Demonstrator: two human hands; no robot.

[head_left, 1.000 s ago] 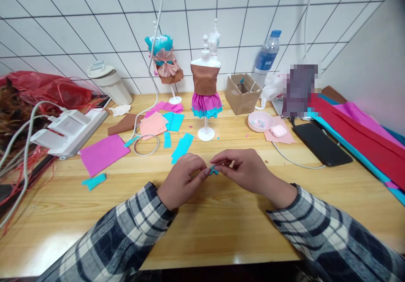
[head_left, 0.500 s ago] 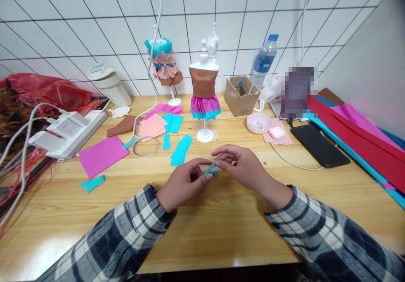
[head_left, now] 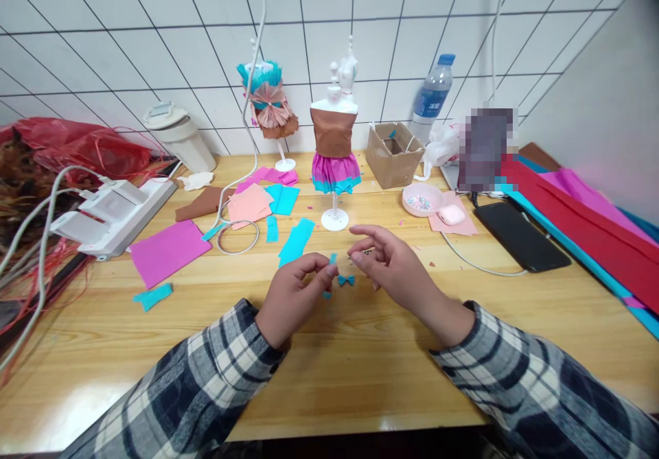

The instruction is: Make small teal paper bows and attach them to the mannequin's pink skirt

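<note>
A narrow strip of blue crepe paper (head_left: 333,259) is pinched between the thumb and forefinger of my left hand (head_left: 294,294), with ends showing above and below the fingers. On the table between my hands lies a small blue paper bow (head_left: 347,280). My right hand (head_left: 395,267) hovers just right of the bow, its thumb and forefinger apart; a tiny dark detail shows between its fingers, too small to name. Beyond both hands stands a small white dress form (head_left: 334,220) wearing a brown top (head_left: 333,133) and a magenta skirt (head_left: 336,169) with a blue hem.
Blue paper pieces (head_left: 296,241) and a magenta sheet (head_left: 169,253) lie to the left, near a white power strip (head_left: 116,222). A cardboard box (head_left: 394,160), a pink bead dish (head_left: 422,200) and a black phone (head_left: 521,237) are to the right. A second dressed form (head_left: 272,106) stands behind.
My right hand has let go of the blue strip and drawn slightly away. The strip stays in my left hand, now held more upright. The bow shows fully between my hands.
</note>
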